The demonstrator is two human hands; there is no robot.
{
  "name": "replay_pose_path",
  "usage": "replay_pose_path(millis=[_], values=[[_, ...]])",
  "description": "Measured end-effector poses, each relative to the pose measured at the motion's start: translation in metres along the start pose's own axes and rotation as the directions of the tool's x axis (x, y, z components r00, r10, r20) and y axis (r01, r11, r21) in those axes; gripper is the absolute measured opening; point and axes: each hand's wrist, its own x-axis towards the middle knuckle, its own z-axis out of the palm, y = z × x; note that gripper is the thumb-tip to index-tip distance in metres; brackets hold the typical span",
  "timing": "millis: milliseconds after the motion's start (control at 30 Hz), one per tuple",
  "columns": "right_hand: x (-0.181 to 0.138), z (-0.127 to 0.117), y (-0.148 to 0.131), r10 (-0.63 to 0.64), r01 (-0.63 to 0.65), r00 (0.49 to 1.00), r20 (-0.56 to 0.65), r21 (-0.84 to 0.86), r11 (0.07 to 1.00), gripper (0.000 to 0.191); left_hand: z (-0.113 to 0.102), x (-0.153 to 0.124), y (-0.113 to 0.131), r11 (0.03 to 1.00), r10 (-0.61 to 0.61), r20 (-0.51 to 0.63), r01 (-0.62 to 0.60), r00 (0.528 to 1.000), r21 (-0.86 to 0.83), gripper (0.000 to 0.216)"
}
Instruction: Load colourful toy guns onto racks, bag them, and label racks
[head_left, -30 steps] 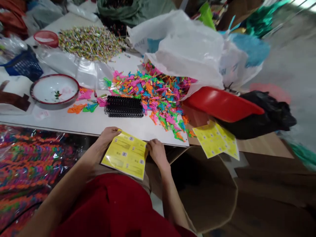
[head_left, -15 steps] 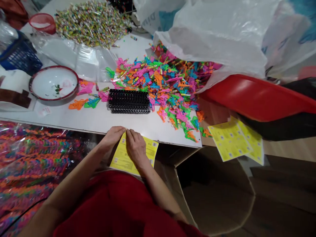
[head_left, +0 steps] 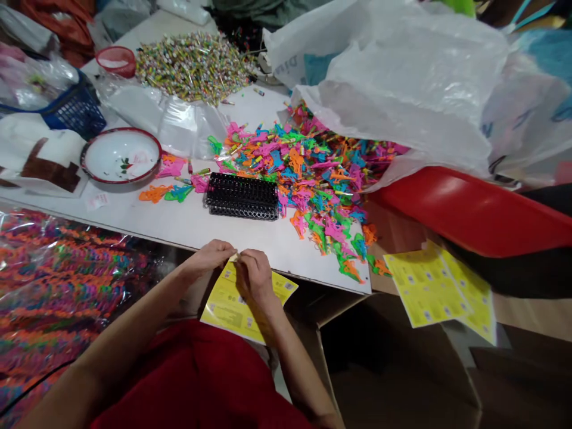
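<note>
A yellow printed sheet (head_left: 230,305) lies tilted over my lap, just below the table's front edge. My left hand (head_left: 211,256) pinches it at the upper left corner. Right beside it, my right hand (head_left: 256,273) has its fingertips pressed together on the same corner, and its wrist crosses the sheet. A small pale bit of the corner shows raised between the two hands. Beyond them on the table rests a stack of black plastic grids (head_left: 242,196). To its right spreads a heap of colourful plastic toy guns (head_left: 295,161).
A white enamel bowl (head_left: 102,161) with a red rim stands left on the table (head_left: 179,223). Behind are a pile of small capsule-like pieces (head_left: 192,65) and a red basket (head_left: 117,62). More yellow sheets (head_left: 424,286) lie right, above an open cardboard box (head_left: 393,369).
My view has shifted, so the table sits lower and further right. My right hand has gone from lying over the sheet's corner to pinching it, and the corner is now lifted.
</note>
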Motion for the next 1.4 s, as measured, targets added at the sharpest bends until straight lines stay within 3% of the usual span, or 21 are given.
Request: replay_pose_path(millis=[67, 133, 167, 233, 267, 300, 367, 433, 467, 500, 567, 667, 800, 900, 967, 1033, 1100, 1167, 1267, 1333, 1400], values=[[0.008, -0.022, -0.012, 0.015, -0.003, 0.997, -0.080, 0.142, 0.990, 0.010, -0.007, 0.001, -0.002, 0.992, 0.003, -0.059, 0.004, 0.998, 0.124, 0.033], [0.023, -0.052, -0.020, 0.121, -0.044, 0.959, -0.257, 0.287, 0.957, 0.008, -0.018, 0.000, -0.003, 0.965, 0.018, -0.125, 0.016, 0.992, 0.262, 0.025], [0.032, -0.068, -0.019, 0.198, -0.060, 0.902, -0.383, 0.344, 0.937, 0.006, -0.024, -0.002, -0.003, 0.945, 0.027, -0.154, 0.025, 0.988, 0.326, 0.022], [0.049, -0.096, -0.007, 0.344, -0.100, 0.726, -0.596, 0.404, 0.909, 0.006, -0.039, -0.004, 0.002, 0.905, 0.047, -0.202, 0.043, 0.978, 0.422, 0.017], [0.056, -0.105, 0.003, 0.396, -0.137, 0.653, -0.645, 0.414, 0.900, 0.011, -0.047, -0.003, 0.007, 0.890, 0.058, -0.225, 0.051, 0.973, 0.452, 0.017], [0.061, -0.111, 0.014, 0.438, -0.186, 0.621, -0.650, 0.420, 0.888, 0.016, -0.054, -0.001, 0.013, 0.879, 0.081, -0.270, 0.059, 0.959, 0.473, 0.021], [0.067, -0.109, 0.033, 0.515, -0.304, 0.664, -0.542, 0.434, 0.848, 0.023, -0.069, 0.010, 0.028, 0.863, 0.186, -0.441, 0.068, 0.878, 0.500, 0.037], [0.067, -0.094, 0.043, 0.566, -0.387, 0.736, -0.370, 0.455, 0.802, 0.025, -0.082, 0.029, 0.044, 0.854, 0.313, -0.622, 0.074, 0.718, 0.515, 0.047], [0.066, -0.086, 0.044, 0.582, -0.417, 0.760, -0.288, 0.471, 0.777, 0.025, -0.087, 0.040, 0.050, 0.853, 0.343, -0.664, 0.075, 0.664, 0.516, 0.049], [0.065, -0.078, 0.043, 0.597, -0.441, 0.772, -0.221, 0.490, 0.752, 0.024, -0.092, 0.051, 0.055, 0.857, 0.342, -0.677, 0.078, 0.652, 0.509, 0.048], [0.060, -0.068, 0.038, 0.625, -0.485, 0.771, -0.121, 0.526, 0.699, 0.024, -0.099, 0.070, 0.059, 0.869, 0.293, -0.659, 0.095, 0.692, 0.486, 0.041], [0.049, -0.073, 0.039, 0.679, -0.547, 0.732, -0.057, 0.543, 0.636, 0.029, -0.102, 0.084, 0.056, 0.871, 0.255, -0.647, 0.121, 0.719, 0.477, 0.034], [0.020, -0.099, 0.058, 0.743, -0.557, 0.648, -0.164, 0.563, 0.610, 0.035, -0.101, 0.082, 0.054, 0.893, 0.296, -0.694, 0.067, 0.657, 0.444, 0.037], [-0.001, -0.121, 0.067, 0.741, -0.529, 0.619, -0.259, 0.560, 0.638, 0.034, -0.096, 0.071, 0.055, 0.933, 0.357, -0.718, -0.183, 0.597, 0.311, 0.043], [-0.009, -0.132, 0.067, 0.731, -0.514, 0.628, -0.269, 0.562, 0.648, 0.033, -0.084, 0.058, 0.053, 0.918, 0.372, -0.664, -0.362, 0.648, 0.161, 0.050], [-0.011, -0.138, 0.063, 0.720, -0.509, 0.655, -0.227, 0.572, 0.644, 0.031, -0.062, 0.045, 0.047, 0.910, 0.351, -0.544, -0.414, 0.762, 0.007, 0.055], [-0.007, -0.137, 0.057, 0.697, -0.523, 0.701, -0.148, 0.558, 0.644, 0.027, -0.031, 0.035, 0.036, 0.945, 0.284, -0.383, -0.324, 0.879, -0.045, 0.055], [0.000, -0.128, 0.054, 0.662, -0.566, 0.748, -0.032, 0.491, 0.663, 0.022, 0.002, 0.031, 0.024, 0.981, 0.193, -0.262, -0.192, 0.946, 0.033, 0.051], [0.012, -0.105, 0.058, 0.618, -0.632, 0.769, 0.164, 0.344, 0.695, 0.018, 0.036, 0.033, 0.015, 0.984, 0.136, -0.251, -0.100, 0.958, 0.150, 0.050], [0.015, -0.089, 0.065, 0.606, -0.651, 0.759, 0.237, 0.275, 0.707, 0.018, 0.042, 0.034, 0.018, 0.945, 0.193, -0.274, -0.103, 0.942, 0.310, 0.049], [0.017, -0.077, 0.074, 0.604, -0.653, 0.756, 0.252, 0.229, 0.721, 0.018, 0.037, 0.032, 0.023, 0.837, 0.276, -0.263, -0.097, 0.924, 0.539, 0.044]])
